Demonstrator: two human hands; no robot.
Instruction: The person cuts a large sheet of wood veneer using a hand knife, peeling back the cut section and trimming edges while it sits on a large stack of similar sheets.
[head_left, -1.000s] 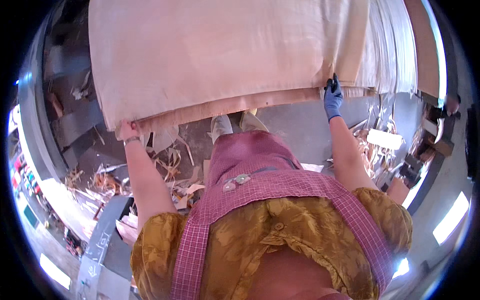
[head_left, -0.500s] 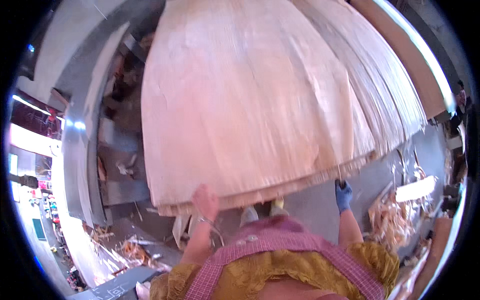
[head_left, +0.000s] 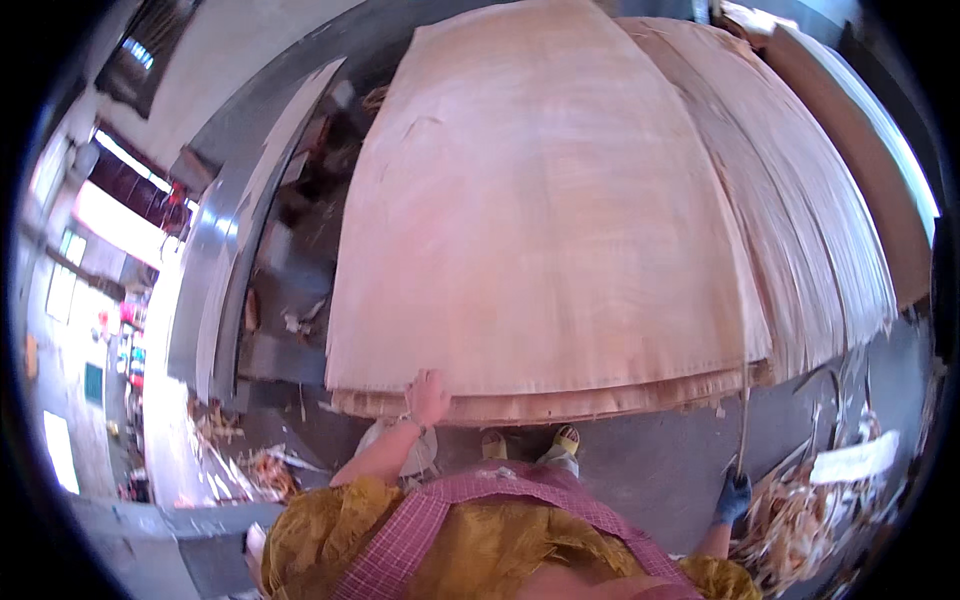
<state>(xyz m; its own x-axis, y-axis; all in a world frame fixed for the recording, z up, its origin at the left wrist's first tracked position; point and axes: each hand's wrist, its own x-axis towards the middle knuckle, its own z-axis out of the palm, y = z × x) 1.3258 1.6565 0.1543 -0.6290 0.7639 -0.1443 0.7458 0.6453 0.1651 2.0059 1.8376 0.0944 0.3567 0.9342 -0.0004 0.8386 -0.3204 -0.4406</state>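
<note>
A large pale wood veneer sheet point(head_left: 540, 230) lies on top of a stack, its near edge toward me. My bare left hand point(head_left: 428, 397) rests on that near edge, left of the middle, fingers lying on the wood. My right hand point(head_left: 735, 498), in a blue glove, is closed round the lower end of a thin brown strip point(head_left: 743, 425). The strip runs up to the near right corner of the top sheet; whether it is joined there I cannot tell. Further veneer layers point(head_left: 560, 405) show under the front edge.
More veneer sheets point(head_left: 800, 220) overlap on the right, with a brown board point(head_left: 860, 170) beyond them. Wood shavings point(head_left: 800, 520) and a white piece point(head_left: 855, 458) lie at lower right. On the left stand a long grey metal edge point(head_left: 215, 280) and scattered scraps point(head_left: 265, 470).
My right hand has moved right and back toward my body, and more of the strip shows. The top sheet's raised right side now lies flatter. My left hand stays at the near edge.
</note>
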